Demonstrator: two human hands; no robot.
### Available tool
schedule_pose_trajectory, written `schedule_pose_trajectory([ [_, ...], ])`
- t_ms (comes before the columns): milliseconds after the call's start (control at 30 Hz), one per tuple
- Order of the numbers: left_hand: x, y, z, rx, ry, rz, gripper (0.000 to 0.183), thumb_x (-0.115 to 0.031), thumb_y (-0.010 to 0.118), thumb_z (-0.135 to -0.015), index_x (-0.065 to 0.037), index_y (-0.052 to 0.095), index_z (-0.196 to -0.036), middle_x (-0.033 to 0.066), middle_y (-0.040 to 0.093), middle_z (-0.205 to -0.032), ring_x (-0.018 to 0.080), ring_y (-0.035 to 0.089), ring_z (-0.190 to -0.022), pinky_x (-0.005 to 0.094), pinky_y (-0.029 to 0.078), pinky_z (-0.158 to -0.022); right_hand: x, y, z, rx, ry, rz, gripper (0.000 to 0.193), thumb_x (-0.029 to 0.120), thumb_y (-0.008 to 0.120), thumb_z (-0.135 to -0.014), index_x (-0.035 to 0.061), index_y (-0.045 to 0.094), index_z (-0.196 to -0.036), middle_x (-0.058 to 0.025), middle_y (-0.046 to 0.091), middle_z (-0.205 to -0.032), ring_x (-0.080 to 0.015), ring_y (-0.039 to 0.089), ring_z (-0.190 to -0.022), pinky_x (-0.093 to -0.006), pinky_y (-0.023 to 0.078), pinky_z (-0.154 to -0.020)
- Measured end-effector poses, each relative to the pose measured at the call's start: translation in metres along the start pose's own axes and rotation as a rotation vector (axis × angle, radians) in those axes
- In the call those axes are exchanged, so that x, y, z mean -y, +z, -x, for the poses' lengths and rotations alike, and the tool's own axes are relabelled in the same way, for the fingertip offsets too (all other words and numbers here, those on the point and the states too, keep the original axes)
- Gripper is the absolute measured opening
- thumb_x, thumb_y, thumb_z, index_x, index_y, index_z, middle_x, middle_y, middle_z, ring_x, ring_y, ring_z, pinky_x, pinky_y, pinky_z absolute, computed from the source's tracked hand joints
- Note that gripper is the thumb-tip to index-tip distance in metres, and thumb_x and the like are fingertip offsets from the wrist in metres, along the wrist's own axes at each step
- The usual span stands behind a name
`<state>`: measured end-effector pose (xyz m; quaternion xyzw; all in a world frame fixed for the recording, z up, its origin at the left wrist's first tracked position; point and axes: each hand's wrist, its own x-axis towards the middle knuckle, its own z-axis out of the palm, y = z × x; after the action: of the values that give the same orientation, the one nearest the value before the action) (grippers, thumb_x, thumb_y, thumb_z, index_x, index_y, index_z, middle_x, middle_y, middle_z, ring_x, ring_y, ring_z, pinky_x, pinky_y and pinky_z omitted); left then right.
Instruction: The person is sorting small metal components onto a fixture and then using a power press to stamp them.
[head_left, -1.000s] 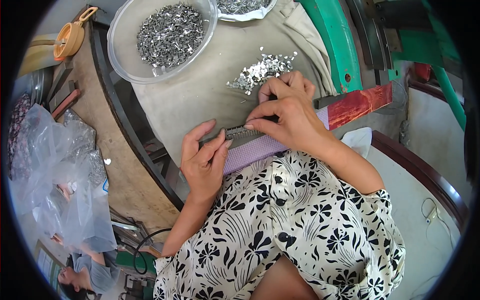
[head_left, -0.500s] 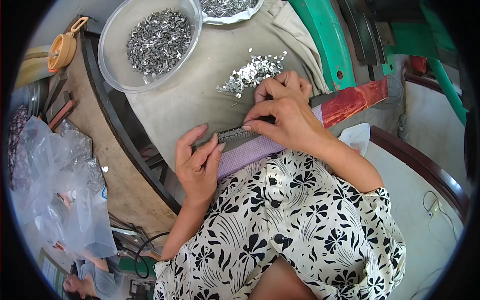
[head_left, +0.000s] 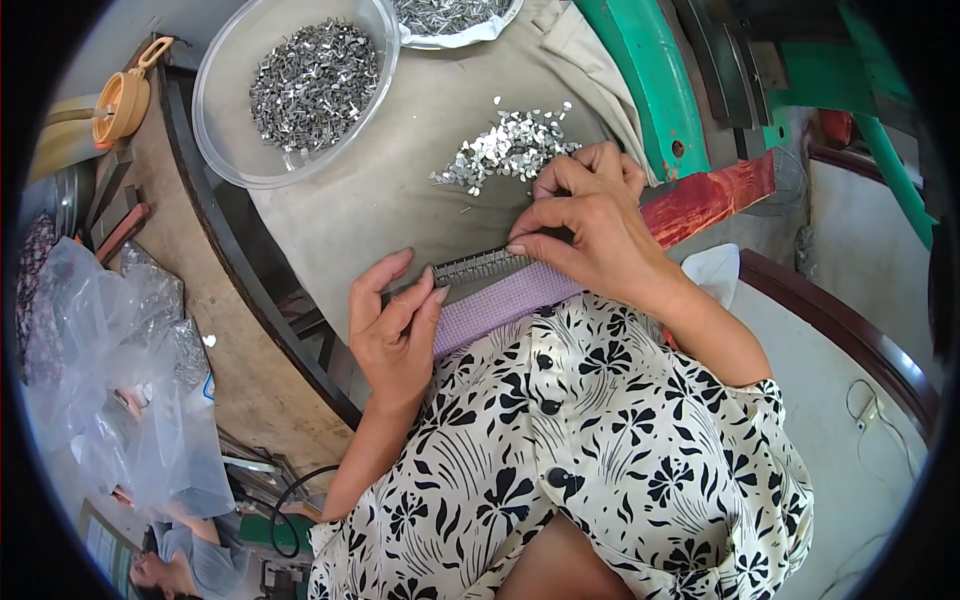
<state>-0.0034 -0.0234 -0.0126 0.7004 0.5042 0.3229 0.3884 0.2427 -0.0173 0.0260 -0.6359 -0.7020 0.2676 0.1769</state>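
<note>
A narrow dark strip with a row of small metal pieces along it lies slanted in front of me. My left hand pinches its left end between thumb and fingers. Farther right along the strip, the thumb and forefinger of my right hand are pressed together; anything tiny between them is hidden. Under the strip is a band of purple checked cloth, close against my patterned shirt. Beyond my right hand, a loose heap of small shiny metal chips is spread on the beige cloth.
A clear plastic bowl of small metal parts stands at the far left, beside another bowl of metal pins. Green machinery rises at the far right. Plastic bags lie left; another person is at lower left.
My right hand has shifted a little to the right along the strip, uncovering more of its row of metal pieces. My left hand keeps its hold.
</note>
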Motion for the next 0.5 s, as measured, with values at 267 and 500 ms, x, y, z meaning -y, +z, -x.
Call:
schedule_pose_trajectory([
  [267, 0.0009, -0.0001, 0.0001, -0.016, 0.038, -0.013, 0.028, 0.005, 0.078, -0.076, 0.000, 0.075, -0.103, 0.0173, 0.065, -0.117, 0.0284, 0.063, -0.106, 0.0343, 0.052, -0.087, -0.0031, -0.0046, 0.0006, 0.022, -0.006, -0.015, 0.010, 0.024, 0.081, -0.073, 0.0169, 0.077, -0.079, 0.0020, 0.057, -0.093, -0.0249, 0.046, -0.105, -0.0438, 0.027, -0.094],
  [500, -0.0001, -0.0003, 0.0000, -0.001, 0.006, -0.008, 0.026, 0.005, 0.078, -0.076, 0.000, 0.076, -0.102, 0.0173, 0.065, -0.117, 0.0283, 0.063, -0.106, 0.0342, 0.052, -0.087, -0.0028, -0.0060, 0.0001, 0.030, -0.002, 0.006, 0.014, 0.026, 0.083, -0.072, 0.0160, 0.077, -0.080, 0.0034, 0.056, -0.091, -0.0209, 0.049, -0.103, -0.0403, 0.027, -0.094],
])
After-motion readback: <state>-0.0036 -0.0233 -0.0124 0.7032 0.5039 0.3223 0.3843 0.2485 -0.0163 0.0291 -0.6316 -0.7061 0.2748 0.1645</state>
